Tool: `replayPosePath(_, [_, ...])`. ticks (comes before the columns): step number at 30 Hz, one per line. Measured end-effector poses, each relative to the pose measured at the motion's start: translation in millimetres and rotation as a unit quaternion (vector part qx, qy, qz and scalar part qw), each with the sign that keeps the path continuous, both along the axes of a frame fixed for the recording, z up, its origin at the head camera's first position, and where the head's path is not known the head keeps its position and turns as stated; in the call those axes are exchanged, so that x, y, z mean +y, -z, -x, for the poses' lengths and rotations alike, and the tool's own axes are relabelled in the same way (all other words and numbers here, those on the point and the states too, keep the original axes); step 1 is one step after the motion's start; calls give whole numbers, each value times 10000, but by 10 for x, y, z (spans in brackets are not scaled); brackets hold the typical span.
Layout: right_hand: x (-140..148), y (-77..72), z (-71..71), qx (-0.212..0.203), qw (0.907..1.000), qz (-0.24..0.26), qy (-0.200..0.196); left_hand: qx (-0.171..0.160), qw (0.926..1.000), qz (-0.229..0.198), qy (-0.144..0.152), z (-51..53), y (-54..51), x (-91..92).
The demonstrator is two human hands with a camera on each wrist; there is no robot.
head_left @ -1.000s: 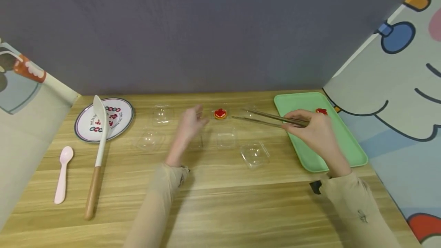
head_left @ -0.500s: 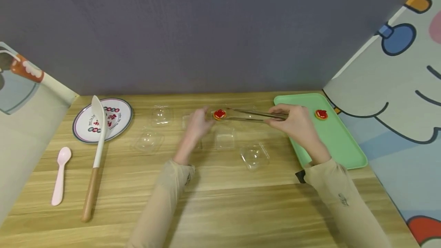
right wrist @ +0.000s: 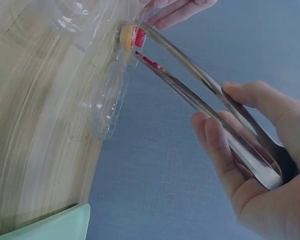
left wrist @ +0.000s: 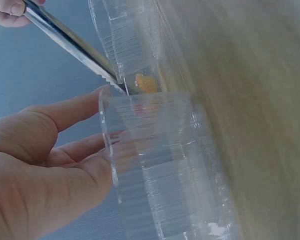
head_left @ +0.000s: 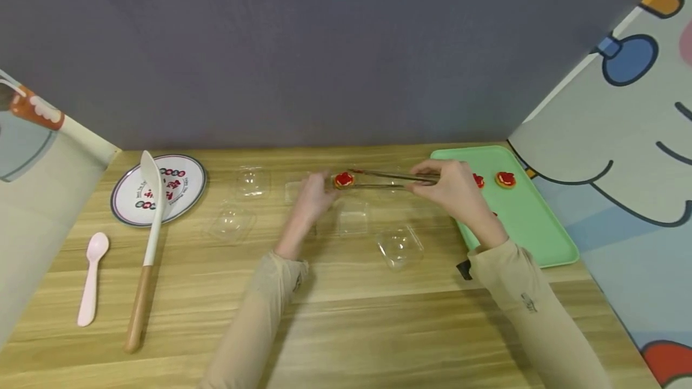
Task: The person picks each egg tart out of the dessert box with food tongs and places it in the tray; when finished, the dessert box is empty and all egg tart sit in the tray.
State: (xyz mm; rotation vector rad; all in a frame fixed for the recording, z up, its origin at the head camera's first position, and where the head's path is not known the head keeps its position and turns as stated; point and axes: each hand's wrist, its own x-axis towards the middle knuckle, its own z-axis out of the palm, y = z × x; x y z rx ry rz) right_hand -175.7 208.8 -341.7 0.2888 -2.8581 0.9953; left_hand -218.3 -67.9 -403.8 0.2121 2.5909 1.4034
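A small round tart [head_left: 343,180] with a red top sits in a clear plastic box at the back middle of the table. My right hand [head_left: 446,188] holds metal tongs [right wrist: 205,82] between thumb and fingers. Their tips stand apart around the tart, and red smears one tip. Beside the same box is my left hand [head_left: 315,195], its fingers extended toward the rim. In the left wrist view another clear box [left wrist: 175,195] stands in front of those fingers, so their exact contact is unclear. More tarts [head_left: 505,180] lie on a green tray [head_left: 546,239], partly behind my right hand.
Several clear boxes [head_left: 400,246] are spread over the middle of the wooden table. At left lie a printed plate [head_left: 125,200], a long-handled white spoon [head_left: 154,245] across it, and a pink spoon [head_left: 91,278]. A grey panel [head_left: 324,53] rises behind.
My right hand has moved left from the tray, bringing the tongs' tips around the tart in the box. My left hand has shifted slightly right toward that box.
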Motion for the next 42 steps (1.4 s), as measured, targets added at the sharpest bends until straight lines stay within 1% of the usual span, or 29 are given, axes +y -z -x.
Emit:
replayPosePath(7, [-21, 10, 22, -183, 9998, 11, -69, -146, 9998, -127, 33, -2, 29, 19])
replayPosePath(14, [-25, 11, 28, -189, 9997, 55, -163, 35, 10000, -78, 43, 18, 42, 5])
replayPosePath(17, [-18, 24, 41, -176, 9996, 70, -194, 64, 10000, -53, 47, 29, 47, -7])
replayPosePath(23, [29, 62, 61, -291, 9993, 205, -108, 128, 9998, 140, 53, 38, 52, -17])
replayPosePath(26, [38, 75, 60, -259, 9993, 266, -65, 128, 9998, 176, 42, 38, 54, -21])
replayPosePath(32, [27, 83, 31, -102, 9993, 347, 37, 62, 10000, 47, -13, 36, 51, -17])
replayPosePath(37, [15, 66, 5, -148, 9988, 452, 70, 41, 10000, 56, -42, 30, 44, -20])
replayPosePath(42, [29, 27, -58, -193, 9972, 703, 162, 43, 10000, 72, -46, 25, 44, -22])
